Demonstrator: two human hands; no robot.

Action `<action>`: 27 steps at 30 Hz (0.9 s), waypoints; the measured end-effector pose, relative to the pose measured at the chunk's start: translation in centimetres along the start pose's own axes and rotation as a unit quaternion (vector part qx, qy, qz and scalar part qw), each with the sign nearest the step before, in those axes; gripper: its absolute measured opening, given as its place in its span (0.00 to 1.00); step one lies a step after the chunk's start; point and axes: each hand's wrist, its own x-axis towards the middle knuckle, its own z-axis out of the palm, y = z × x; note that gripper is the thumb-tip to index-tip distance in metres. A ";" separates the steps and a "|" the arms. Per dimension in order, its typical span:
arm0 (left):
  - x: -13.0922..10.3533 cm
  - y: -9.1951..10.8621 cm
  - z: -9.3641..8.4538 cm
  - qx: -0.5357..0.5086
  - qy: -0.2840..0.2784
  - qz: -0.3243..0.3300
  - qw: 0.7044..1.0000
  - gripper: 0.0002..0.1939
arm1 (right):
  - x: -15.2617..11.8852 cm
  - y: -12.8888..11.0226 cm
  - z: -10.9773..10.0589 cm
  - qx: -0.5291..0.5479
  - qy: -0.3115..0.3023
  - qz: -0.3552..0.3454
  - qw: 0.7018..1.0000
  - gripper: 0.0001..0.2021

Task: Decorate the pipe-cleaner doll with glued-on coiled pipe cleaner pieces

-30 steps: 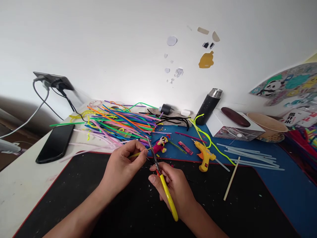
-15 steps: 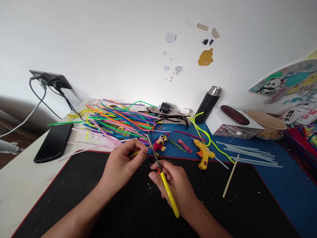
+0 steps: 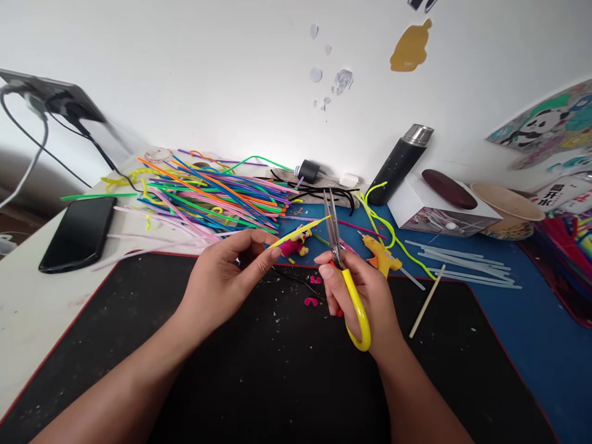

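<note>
Between the thumb and fingers of my left hand (image 3: 235, 277) is a yellow pipe cleaner (image 3: 298, 231), its free end pointing up and to the right. My right hand (image 3: 361, 290) grips yellow-handled scissors (image 3: 333, 228), blades upward and slightly parted. The tip of the pipe cleaner reaches the blades; whether it lies between them I cannot tell. Behind the pipe cleaner, partly covered by it, lies a small pink and yellow figure (image 3: 292, 246). Two small magenta curled pieces (image 3: 311, 301) rest on the black mat (image 3: 259, 382) between my hands.
Many coloured pipe cleaners (image 3: 217, 197) are heaped at the back left, beside a black phone (image 3: 78, 234). Toward the right are a yellow glue gun (image 3: 382, 254), clear glue sticks (image 3: 467, 265), a wooden stick (image 3: 426, 302), a black flask (image 3: 401, 163) and a white box (image 3: 439, 209).
The scissors have moved right and turned more upright, their blades now parted. A longer stretch of yellow pipe cleaner shows beyond my left fingers. The magenta pieces have come into sight.
</note>
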 end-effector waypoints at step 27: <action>0.0 0.4 0.2 -0.043 -0.001 0.002 0.999 0.10 | -1.0 0.8 2.7 -0.116 -0.109 0.013 0.987 0.18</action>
